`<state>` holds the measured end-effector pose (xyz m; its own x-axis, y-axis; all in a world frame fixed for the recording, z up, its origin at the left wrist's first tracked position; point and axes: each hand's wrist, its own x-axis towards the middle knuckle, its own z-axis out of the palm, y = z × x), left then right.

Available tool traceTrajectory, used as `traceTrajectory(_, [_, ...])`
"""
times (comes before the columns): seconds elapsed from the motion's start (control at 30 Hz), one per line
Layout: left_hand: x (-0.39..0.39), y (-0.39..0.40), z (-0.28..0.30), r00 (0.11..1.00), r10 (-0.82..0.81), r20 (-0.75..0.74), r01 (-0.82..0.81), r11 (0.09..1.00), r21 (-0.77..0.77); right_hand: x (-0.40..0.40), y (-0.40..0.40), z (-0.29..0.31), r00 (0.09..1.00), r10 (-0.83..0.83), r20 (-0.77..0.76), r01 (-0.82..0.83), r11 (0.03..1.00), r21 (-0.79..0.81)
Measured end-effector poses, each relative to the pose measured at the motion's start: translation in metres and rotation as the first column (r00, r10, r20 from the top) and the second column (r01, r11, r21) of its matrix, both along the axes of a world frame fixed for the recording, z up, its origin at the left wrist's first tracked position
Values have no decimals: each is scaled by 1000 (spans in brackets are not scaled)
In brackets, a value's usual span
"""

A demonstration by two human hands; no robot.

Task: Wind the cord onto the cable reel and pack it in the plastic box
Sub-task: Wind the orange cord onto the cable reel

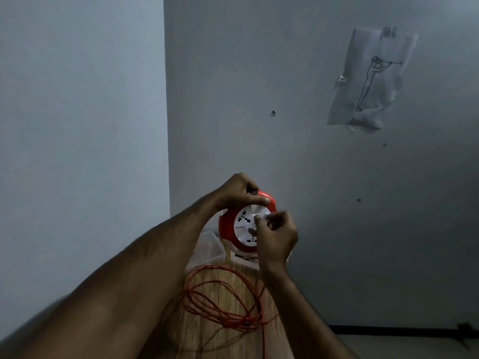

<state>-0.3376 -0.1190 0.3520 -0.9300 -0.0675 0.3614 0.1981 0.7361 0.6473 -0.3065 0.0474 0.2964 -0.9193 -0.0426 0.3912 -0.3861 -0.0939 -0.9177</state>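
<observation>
A round cable reel [228,226] with a red rim and a white socket face is held up in the air above the wooden table [223,340]. My left hand [238,191] grips its top rim. My right hand [276,235] pinches a small white knob on the white face, covering the reel's right side. The red cord [220,299] lies in loose tangled loops on the table below, one strand running off toward me. The clear plastic box [207,248] sits on the table behind my left forearm, partly hidden.
A white card or booklet [245,259] lies on the table under the reel. Grey walls meet in a corner just behind the table. A sheet of paper with a line drawing [370,79] is taped to the right wall. Bare floor shows at bottom right.
</observation>
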Motion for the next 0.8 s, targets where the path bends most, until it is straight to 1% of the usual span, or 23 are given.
traceTrajectory(0.03, [1, -3, -1, 1000, -7, 10, 7, 1000, 7, -6, 8, -5, 935, 24, -355, 36, 986, 162])
traceTrajectory(0.07, [3, -4, -2, 1000, -18, 17, 17, 1000, 12, -15, 14, -9, 776, 124, -619, 87, 950, 300])
traceTrajectory(0.1, [3, -5, -3, 999, -25, 25, 25, 999, 22, -22, 20, -11, 586, 265, -766, 154, 891, 426])
traceTrajectory(0.13, [4, -5, -3, 999, -32, 33, 31, 999, 30, -28, 25, -10, 413, 410, -814, 236, 815, 530])
traceTrajectory(0.17, [2, -5, -4, 999, -38, 38, 36, 999, 34, -32, 31, -8, 280, 544, -791, 320, 724, 611])
traceTrajectory(0.2, [1, -4, -4, 998, -43, 41, 42, 999, 33, -36, 36, -5, 183, 649, -738, 400, 637, 659])
traceTrajectory(0.23, [0, -2, -4, 998, -50, 44, 49, 998, 30, -39, 40, -2, 116, 726, -678, 466, 563, 683])
traceTrajectory(0.27, [-1, -1, -4, 997, -56, 45, 55, 998, 22, -43, 43, 2, 67, 774, -630, 516, 513, 686])
traceTrajectory(0.33, [-3, 3, -2, 996, -65, 56, 64, 998, 7, -52, 44, 8, 26, 822, -569, 601, 442, 666])
traceTrajectory(0.43, [-3, 5, 2, 995, -70, 74, 70, 998, 6, -55, 40, 18, 17, 853, -522, 681, 372, 631])
traceTrajectory(0.53, [-3, 5, 1, 990, -88, 109, 91, 996, -18, -50, 39, 23, -34, 841, -540, 666, 422, 615])
traceTrajectory(0.6, [-2, 6, -3, 989, -85, 117, 90, 995, -39, -51, 37, 24, -39, 854, -519, 627, 426, 653])
traceTrajectory(0.67, [-1, 7, -4, 994, -67, 92, 72, 996, -53, -54, 32, 23, 11, 872, -490, 608, 383, 696])
traceTrajectory(0.73, [0, 7, -2, 997, -46, 57, 50, 996, -69, -56, 27, 18, 93, 843, -530, 585, 385, 714])
traceTrajectory(0.8, [1, 4, 3, 999, -24, 30, 26, 998, -66, -52, 22, 13, 273, 738, -617, 516, 429, 741])
